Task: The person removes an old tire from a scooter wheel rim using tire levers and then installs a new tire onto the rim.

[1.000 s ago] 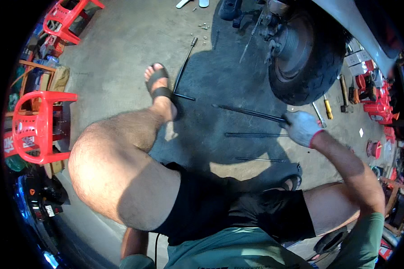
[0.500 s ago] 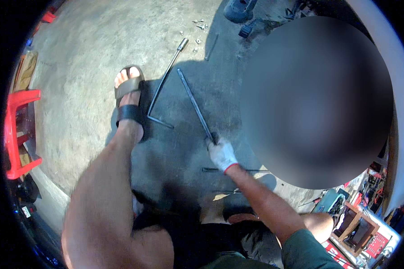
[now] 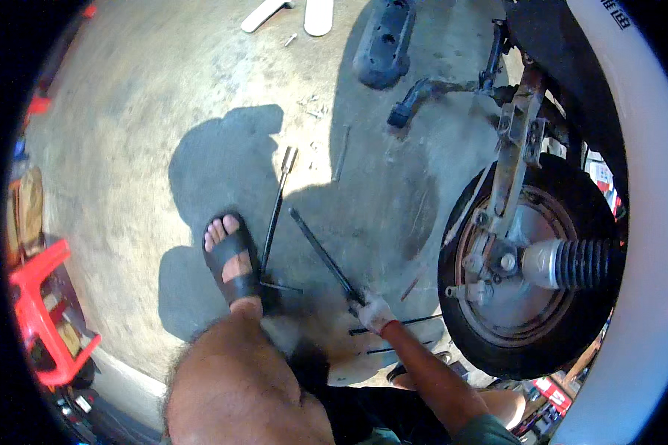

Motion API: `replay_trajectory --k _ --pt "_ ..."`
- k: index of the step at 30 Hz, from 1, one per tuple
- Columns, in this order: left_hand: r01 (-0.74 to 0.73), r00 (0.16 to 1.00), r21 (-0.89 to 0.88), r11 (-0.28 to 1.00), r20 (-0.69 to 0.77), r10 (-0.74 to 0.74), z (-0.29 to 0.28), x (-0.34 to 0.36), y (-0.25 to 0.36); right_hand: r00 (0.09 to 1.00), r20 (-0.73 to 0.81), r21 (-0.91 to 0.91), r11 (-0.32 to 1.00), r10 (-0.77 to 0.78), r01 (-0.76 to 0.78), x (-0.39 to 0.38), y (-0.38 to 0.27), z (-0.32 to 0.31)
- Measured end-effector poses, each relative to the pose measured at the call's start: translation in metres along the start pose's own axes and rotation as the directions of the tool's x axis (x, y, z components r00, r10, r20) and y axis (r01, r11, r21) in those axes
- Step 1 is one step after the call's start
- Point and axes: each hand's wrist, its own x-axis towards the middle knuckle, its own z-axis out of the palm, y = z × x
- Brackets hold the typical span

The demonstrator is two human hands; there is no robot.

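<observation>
"What has just changed at the right hand?"
"The right hand (image 3: 375, 313) wears a pale glove, its fingers curled round the near end of a long, straight, dark metal rod (image 3: 323, 252). A second ago it was close below the dark-tyred wheel with a dull silver rim (image 3: 516, 319), the rod aimed leftward. Now hand and rod are left of that wheel, the rod slanting away from the person."
"Is the rod on the floor?"
"I can't tell whether its far end touches."
"And the left hand?"
"Out of view, so I can't tell its state."
"What lies further out?"
"Two thin dark metal bars (image 3: 360, 331) lie near the hand, left of the wheel's near edge. An L-shaped metal socket wrench (image 3: 274, 215) is farther left of the wheel, the rod's tip now just beside its shaft. Small pale metal fasteners (image 3: 315, 111) are scattered beyond, ahead and left of the wheel."
"So what does that mean for the work?"
"In my judgement, the handling now centres on the floor tools; the hand is apart from the wheel."
</observation>
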Motion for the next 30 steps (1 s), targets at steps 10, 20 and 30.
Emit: replay_trajectory --k 10,20,30 --pt "-0.135 0.982 0.115 0.984 0.144 0.118 -0.113 0.085 -0.128 0.98 -0.101 -0.175 0.966 0.174 -0.189 -0.017 -0.03 0.014" --pt "-0.218 0.972 0.001 0.976 0.087 0.217 -0.1 0.059 -0.207 0.91 -0.198 -0.125 0.911 0.365 -0.393 -0.023 -0.065 0.028" --pt "-0.271 0.951 0.049 0.961 0.166 0.26 -0.118 0.098 -0.244 0.833 -0.218 -0.004 0.853 0.509 -0.523 -0.062 -0.154 0.027"
